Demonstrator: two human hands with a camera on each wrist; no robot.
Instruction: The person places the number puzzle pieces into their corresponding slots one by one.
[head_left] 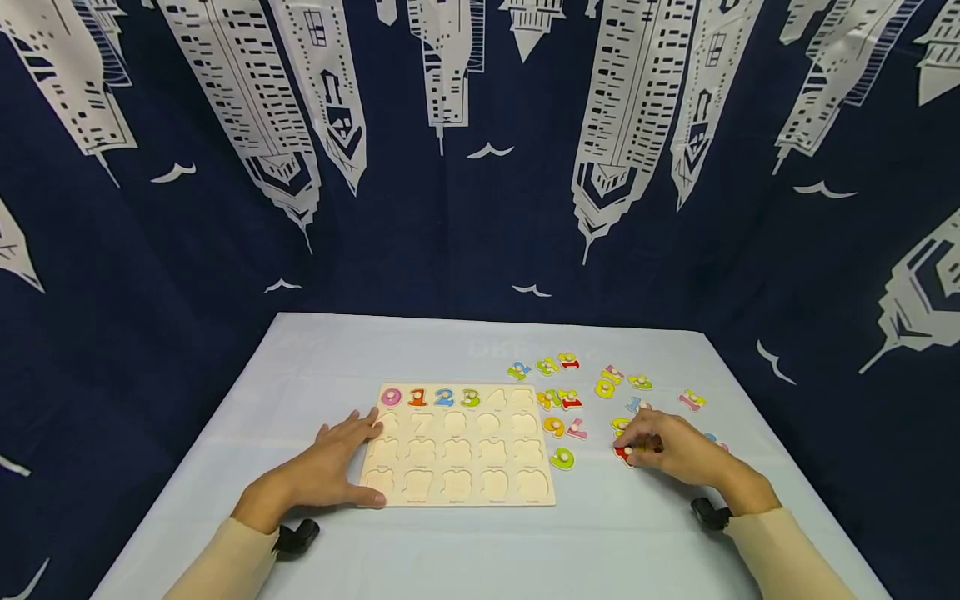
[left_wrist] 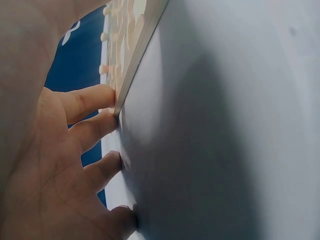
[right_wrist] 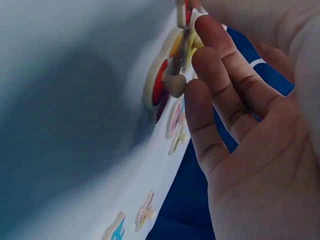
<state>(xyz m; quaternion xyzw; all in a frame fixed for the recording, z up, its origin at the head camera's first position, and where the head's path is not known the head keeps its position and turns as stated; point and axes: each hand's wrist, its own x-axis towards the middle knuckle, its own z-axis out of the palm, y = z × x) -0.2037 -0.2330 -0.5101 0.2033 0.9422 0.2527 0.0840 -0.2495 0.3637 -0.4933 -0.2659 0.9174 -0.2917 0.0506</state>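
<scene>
The right hand (right_wrist: 255,155) pinches a red piece (right_wrist: 188,11) near knobbed pieces (right_wrist: 159,82).

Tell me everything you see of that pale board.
The board is a thin, pale, wooden-looking rectangle with four rows of shallow recesses; small print is unreadable. Pink 0, orange 1, blue 2 and green 3 fill the top row's first four; the rest are empty. It lies flat on the white table, the left hand touching its left edge.

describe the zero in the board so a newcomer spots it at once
On the white table, find the pale wooden board that the left hand touches. The zero fills the leftmost slot of its top row. Pink sets it apart from the orange 1, blue 2 and green 3.
</scene>
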